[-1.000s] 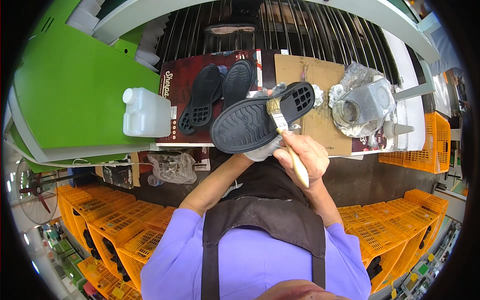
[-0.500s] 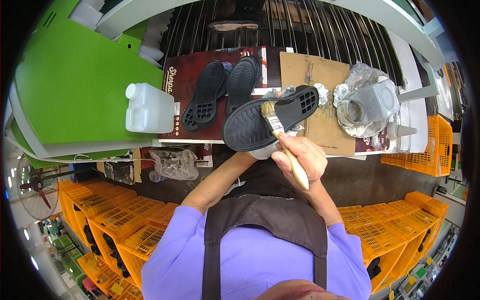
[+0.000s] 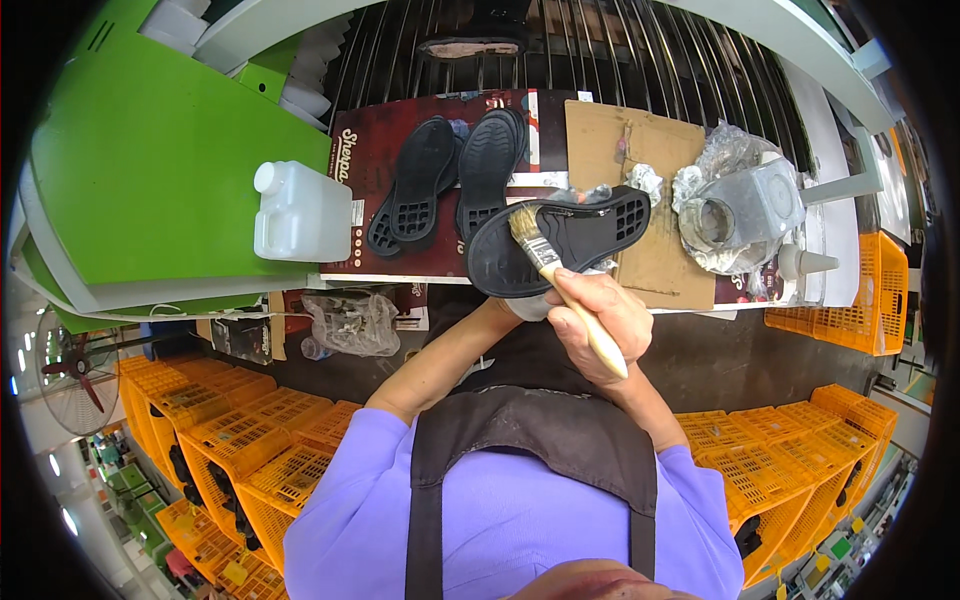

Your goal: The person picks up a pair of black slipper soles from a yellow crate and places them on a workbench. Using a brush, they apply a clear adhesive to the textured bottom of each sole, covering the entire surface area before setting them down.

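Note:
A black shoe sole point(image 3: 500, 260) lies tilted across my left hand point(image 3: 530, 308), which grips it from below. Most of that hand is hidden by the sole; light covering shows at its base, and fingertips show at the sole's far edge. In my right hand point(image 3: 608, 318) is a paintbrush point(image 3: 598, 342) with a pale wooden handle and metal ferrule. Its bristles touch the upper face of the sole, near the far rim of the wider left part. Behind, more black soles point(image 3: 420, 175) lie on a dark red printed board point(image 3: 350, 130).
A white plastic jug point(image 3: 300, 215) stands at left by a green panel point(image 3: 190, 180). To the right are cardboard point(image 3: 650, 260), a cut clear container point(image 3: 750, 205) in plastic film and a nozzle bottle point(image 3: 805, 262). Metal rollers point(image 3: 640, 60) run behind; orange crates point(image 3: 290, 480) stand on both sides.
The sole has shifted right and turned slightly in my left hand. My right hand's brush has moved along it toward the wider left end, the bristles now farther left on the sole.

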The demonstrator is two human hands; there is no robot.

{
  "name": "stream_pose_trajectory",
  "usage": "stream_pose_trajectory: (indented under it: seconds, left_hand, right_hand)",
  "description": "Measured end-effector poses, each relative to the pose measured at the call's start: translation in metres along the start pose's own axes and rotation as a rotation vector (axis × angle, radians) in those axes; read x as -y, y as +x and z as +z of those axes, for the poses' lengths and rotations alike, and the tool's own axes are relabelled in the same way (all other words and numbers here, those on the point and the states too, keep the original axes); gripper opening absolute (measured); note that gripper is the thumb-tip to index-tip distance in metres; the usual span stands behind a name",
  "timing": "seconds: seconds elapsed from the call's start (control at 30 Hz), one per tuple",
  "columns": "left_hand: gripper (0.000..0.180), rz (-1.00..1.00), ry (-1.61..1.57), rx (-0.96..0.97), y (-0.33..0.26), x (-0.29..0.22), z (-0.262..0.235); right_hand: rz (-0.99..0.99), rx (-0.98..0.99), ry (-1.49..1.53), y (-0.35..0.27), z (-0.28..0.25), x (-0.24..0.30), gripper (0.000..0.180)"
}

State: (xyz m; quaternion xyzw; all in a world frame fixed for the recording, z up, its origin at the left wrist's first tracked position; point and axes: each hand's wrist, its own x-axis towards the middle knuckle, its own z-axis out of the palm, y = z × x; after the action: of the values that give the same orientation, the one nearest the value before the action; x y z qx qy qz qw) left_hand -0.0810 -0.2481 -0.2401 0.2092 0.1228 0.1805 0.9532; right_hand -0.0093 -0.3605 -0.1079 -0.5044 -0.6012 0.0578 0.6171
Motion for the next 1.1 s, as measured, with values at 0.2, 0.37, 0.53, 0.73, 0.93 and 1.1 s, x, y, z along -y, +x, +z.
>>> stream_pose_trajectory:
  seconds: [0.2, 0.37, 0.53, 0.73, 0.93, 1.1]
  left_hand:
    - [0.047, 0.191, 0.03, -0.04, -0.007, 0.009, 0.019]
    - [0.038, 0.32, 0.52, 0.01, -0.02, 0.009, 0.029]
    - [0.029, 0.391, 1.274, 0.191, -0.027, 0.016, 0.021]
    - [0.018, 0.357, 1.562, 0.338, -0.036, 0.018, 0.017]
    - [0.016, 0.442, 1.335, 0.313, -0.047, 0.0, 0.044]
    - [0.032, 0.047, 1.251, 0.451, -0.057, -0.022, 0.052]
  right_hand:
    - [0.027, 0.001, 0.047, -0.001, 0.001, 0.001, 0.031]
    - [0.024, 0.036, 0.07, 0.001, -0.001, 0.002, 0.03]
    - [0.025, 0.06, 0.096, 0.003, -0.002, 0.001, 0.028]
    - [0.041, 0.124, 0.11, 0.009, -0.009, -0.001, 0.026]
    - [0.02, 0.194, 0.099, 0.015, -0.019, -0.008, 0.024]
    - [-0.017, 0.237, 0.088, 0.017, -0.024, -0.015, 0.023]
